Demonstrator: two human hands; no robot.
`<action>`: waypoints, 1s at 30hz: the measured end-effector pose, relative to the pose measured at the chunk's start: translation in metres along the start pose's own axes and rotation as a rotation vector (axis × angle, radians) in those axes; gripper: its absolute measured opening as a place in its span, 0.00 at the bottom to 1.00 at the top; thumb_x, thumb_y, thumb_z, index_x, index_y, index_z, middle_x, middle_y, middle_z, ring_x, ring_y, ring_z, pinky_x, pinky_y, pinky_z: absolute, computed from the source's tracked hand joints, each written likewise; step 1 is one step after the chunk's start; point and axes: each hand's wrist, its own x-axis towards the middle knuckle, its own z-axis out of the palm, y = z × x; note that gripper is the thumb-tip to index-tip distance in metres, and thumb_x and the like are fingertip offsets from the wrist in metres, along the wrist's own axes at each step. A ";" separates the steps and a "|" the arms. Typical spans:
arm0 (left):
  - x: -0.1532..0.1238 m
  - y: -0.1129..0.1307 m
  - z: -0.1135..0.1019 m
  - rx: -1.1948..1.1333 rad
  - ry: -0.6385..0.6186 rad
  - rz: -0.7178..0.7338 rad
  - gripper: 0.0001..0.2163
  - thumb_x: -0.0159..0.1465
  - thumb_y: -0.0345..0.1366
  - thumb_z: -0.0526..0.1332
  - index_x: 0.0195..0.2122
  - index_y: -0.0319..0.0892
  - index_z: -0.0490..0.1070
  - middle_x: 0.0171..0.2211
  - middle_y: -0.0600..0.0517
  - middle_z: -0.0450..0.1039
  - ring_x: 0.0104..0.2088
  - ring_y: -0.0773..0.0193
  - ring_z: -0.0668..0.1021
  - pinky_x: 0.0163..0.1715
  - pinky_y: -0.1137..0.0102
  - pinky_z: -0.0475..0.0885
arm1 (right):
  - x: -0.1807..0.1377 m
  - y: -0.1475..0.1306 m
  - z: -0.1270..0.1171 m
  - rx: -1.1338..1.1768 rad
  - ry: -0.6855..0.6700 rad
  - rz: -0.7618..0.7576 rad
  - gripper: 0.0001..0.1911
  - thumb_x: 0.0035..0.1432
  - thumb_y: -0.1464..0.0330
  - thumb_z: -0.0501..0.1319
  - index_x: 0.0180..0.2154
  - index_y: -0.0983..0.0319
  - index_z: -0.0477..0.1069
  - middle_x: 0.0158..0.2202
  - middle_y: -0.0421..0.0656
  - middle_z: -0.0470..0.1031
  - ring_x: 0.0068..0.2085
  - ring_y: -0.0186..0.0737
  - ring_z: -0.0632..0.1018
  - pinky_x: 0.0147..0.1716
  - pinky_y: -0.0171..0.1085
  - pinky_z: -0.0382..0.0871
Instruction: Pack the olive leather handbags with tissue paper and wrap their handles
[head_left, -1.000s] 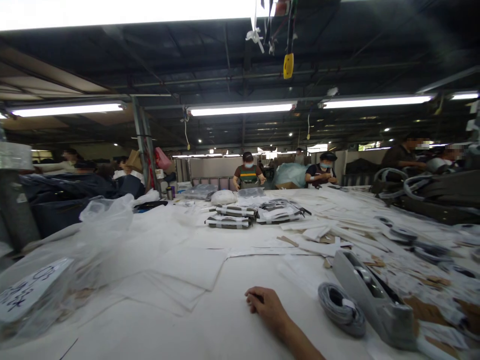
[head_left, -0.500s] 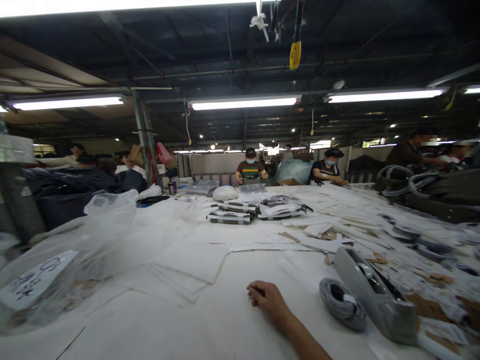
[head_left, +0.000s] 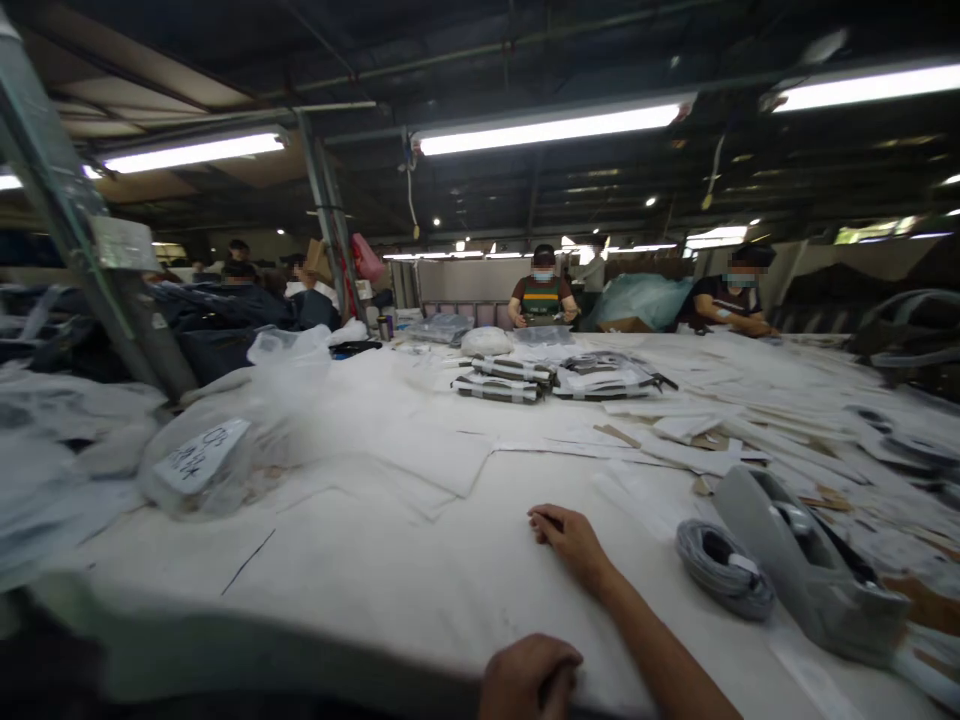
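My right hand (head_left: 566, 540) was loosely curled over the table (head_left: 360, 560), coil (head_left: 731, 592) off to its right, beside the dispenser (head_left: 840, 605). Left hand (head_left: 529, 675) curled too, by the near edge; couldn't tell if either pinched anything.

Looks smooth and matt on the table (head_left: 390, 580), like dull plastic on the tape dispenser (head_left: 844, 605), glossy film on the bag (head_left: 244, 482).

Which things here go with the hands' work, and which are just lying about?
Likely in use, being nearest the right hand and left hand:
white tabletop
grey coil
grey tape dispenser

Likely just lying about, farther off:
dark banded bundles
labelled plastic bag
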 end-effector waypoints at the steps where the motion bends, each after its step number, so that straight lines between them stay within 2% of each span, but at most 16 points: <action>1: 0.002 0.003 -0.004 -0.033 -0.016 -0.023 0.14 0.59 0.26 0.60 0.43 0.47 0.78 0.38 0.52 0.81 0.40 0.61 0.82 0.44 0.71 0.75 | 0.000 0.000 -0.001 -0.011 -0.003 0.008 0.20 0.59 0.55 0.58 0.42 0.62 0.78 0.34 0.45 0.81 0.32 0.43 0.79 0.39 0.41 0.72; 5: 0.017 0.021 -0.029 -0.216 -0.083 -0.178 0.13 0.61 0.30 0.59 0.44 0.44 0.79 0.36 0.50 0.82 0.35 0.63 0.83 0.37 0.73 0.76 | 0.001 0.004 -0.005 -0.068 -0.008 0.027 0.21 0.58 0.53 0.59 0.43 0.61 0.78 0.34 0.46 0.81 0.34 0.45 0.80 0.40 0.42 0.72; 8: 0.035 0.025 -0.059 -0.182 -0.029 -0.191 0.12 0.63 0.32 0.59 0.45 0.43 0.79 0.37 0.51 0.82 0.32 0.66 0.82 0.31 0.77 0.76 | 0.005 0.008 -0.006 -0.059 -0.018 0.050 0.22 0.57 0.52 0.60 0.44 0.61 0.78 0.35 0.47 0.82 0.35 0.46 0.81 0.40 0.43 0.73; 13: 0.075 -0.001 -0.116 -0.007 0.138 -0.194 0.12 0.65 0.37 0.58 0.46 0.46 0.77 0.45 0.52 0.80 0.42 0.63 0.81 0.40 0.71 0.78 | 0.002 0.000 -0.006 0.029 -0.017 0.061 0.23 0.57 0.52 0.60 0.43 0.63 0.78 0.36 0.48 0.81 0.33 0.44 0.80 0.38 0.43 0.74; 16: 0.107 -0.023 -0.129 0.043 0.149 -0.192 0.14 0.65 0.42 0.57 0.48 0.45 0.76 0.50 0.49 0.77 0.50 0.56 0.78 0.47 0.63 0.77 | -0.003 -0.012 -0.003 0.060 -0.005 0.059 0.20 0.59 0.54 0.59 0.42 0.63 0.78 0.35 0.47 0.81 0.31 0.41 0.79 0.38 0.41 0.74; 19: 0.146 -0.042 -0.112 0.028 0.083 -0.166 0.20 0.64 0.48 0.59 0.54 0.46 0.72 0.58 0.49 0.71 0.59 0.52 0.71 0.57 0.56 0.71 | -0.002 -0.016 0.001 0.054 0.046 0.081 0.16 0.60 0.58 0.59 0.41 0.62 0.78 0.34 0.44 0.81 0.29 0.37 0.79 0.36 0.38 0.74; 23: 0.188 -0.053 -0.059 -0.060 -0.021 -0.188 0.27 0.65 0.52 0.55 0.62 0.46 0.62 0.65 0.47 0.62 0.63 0.51 0.67 0.59 0.53 0.68 | 0.000 -0.017 -0.006 0.027 0.127 0.122 0.16 0.62 0.64 0.57 0.48 0.61 0.77 0.34 0.42 0.82 0.31 0.37 0.81 0.37 0.36 0.75; 26: 0.206 -0.052 -0.019 -0.130 -0.054 -0.222 0.27 0.68 0.52 0.52 0.64 0.44 0.59 0.66 0.45 0.58 0.65 0.50 0.64 0.60 0.53 0.66 | -0.017 -0.030 -0.031 -0.046 0.112 0.081 0.14 0.60 0.69 0.60 0.47 0.58 0.78 0.34 0.40 0.82 0.32 0.37 0.81 0.40 0.36 0.74; 30: 0.221 -0.039 0.028 -0.228 -0.103 -0.198 0.27 0.68 0.50 0.51 0.64 0.41 0.60 0.66 0.44 0.60 0.66 0.52 0.63 0.60 0.56 0.66 | -0.058 -0.063 -0.085 -0.226 0.163 -0.021 0.13 0.64 0.67 0.59 0.47 0.57 0.79 0.36 0.42 0.82 0.35 0.37 0.80 0.40 0.35 0.72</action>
